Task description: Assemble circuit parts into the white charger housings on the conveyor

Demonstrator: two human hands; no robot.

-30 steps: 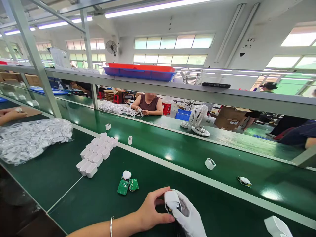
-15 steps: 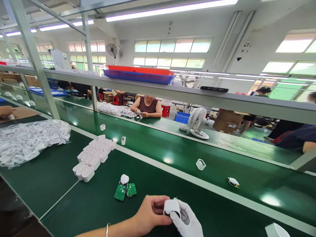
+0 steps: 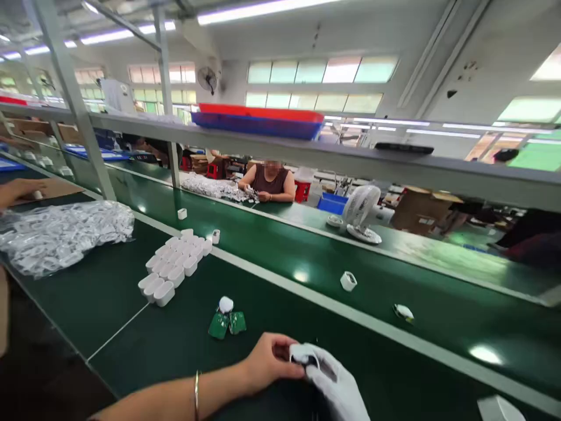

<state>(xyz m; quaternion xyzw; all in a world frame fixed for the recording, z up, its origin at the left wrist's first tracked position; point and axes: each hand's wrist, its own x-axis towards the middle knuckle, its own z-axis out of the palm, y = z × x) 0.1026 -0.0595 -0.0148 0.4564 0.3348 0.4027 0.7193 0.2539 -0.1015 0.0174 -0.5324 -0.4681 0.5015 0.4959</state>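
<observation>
My bare left hand (image 3: 270, 363), with a bangle on the wrist, grips a small white plastic housing (image 3: 302, 352) between thumb and fingers. From the other side my right hand (image 3: 335, 383), in a white glove, holds the same housing. Its open end is turned partly toward me, and something dark shows inside, too small to name. To the left of my hands lie two green circuit boards (image 3: 218, 325) beside a white rounded piece (image 3: 226, 304). Farther left, several white oval housings (image 3: 175, 260) stand close together in rows.
A clear bag of white parts (image 3: 70, 234) lies at left, near another person's hand (image 3: 21, 190). Along the green belt (image 3: 263, 248) sit a housing (image 3: 349, 281) and a small assembly (image 3: 404, 313). Across it are a white fan (image 3: 362, 210) and a seated person (image 3: 272, 181). A shelf (image 3: 280, 145) spans above.
The view has shifted a little. In my hands the housing has tilted, showing more of its opening. Pieces on the belt have moved left relative to the bench.
</observation>
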